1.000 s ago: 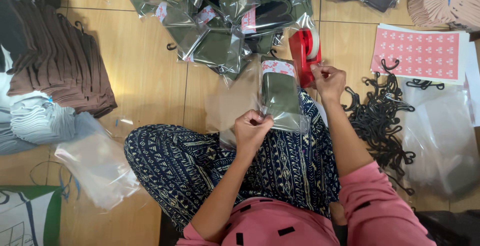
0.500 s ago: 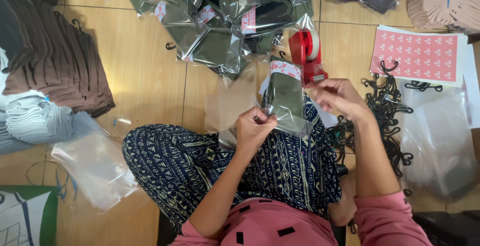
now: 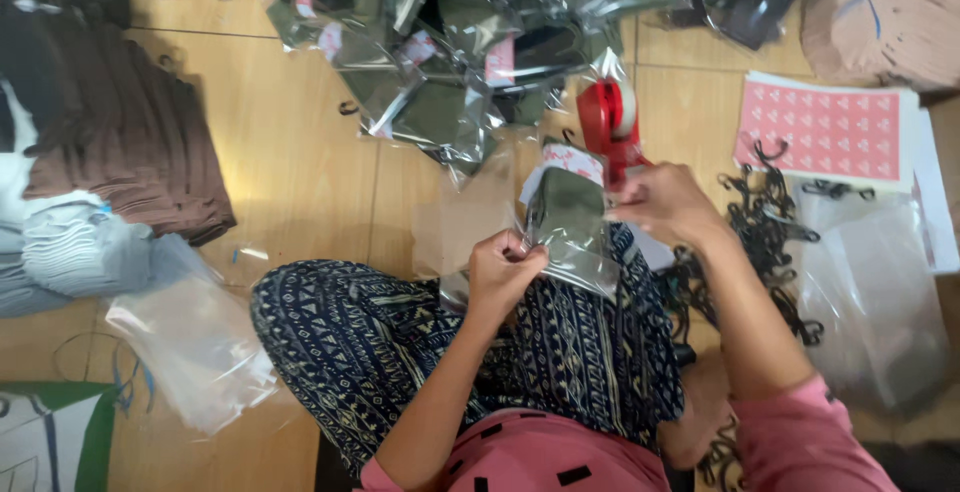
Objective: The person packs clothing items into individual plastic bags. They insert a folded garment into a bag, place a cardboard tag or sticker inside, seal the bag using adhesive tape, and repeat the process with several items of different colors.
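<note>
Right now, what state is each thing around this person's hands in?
Clear plastic bag with olive-green folded cloth: pinched at its lower corner by the left hand, propped on the lap.
Right hand: at the bag's upper right edge; grip unclear.
Red tape dispenser: upright on the floor.
Pink sticker sheet: lying flat.
Black plastic hooks: loose, tangled pile.

Clear bag (image 3: 572, 222) of olive cloth, tilted, above knee

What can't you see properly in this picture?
- Right hand fingertips: head view, motion blur; whether they pinch anything is unclear.
- Green cloth in the clear bag: its kind is unclear through shiny plastic; the left hand covers an edge.
- Bag pile: cut by the top edge.
</note>
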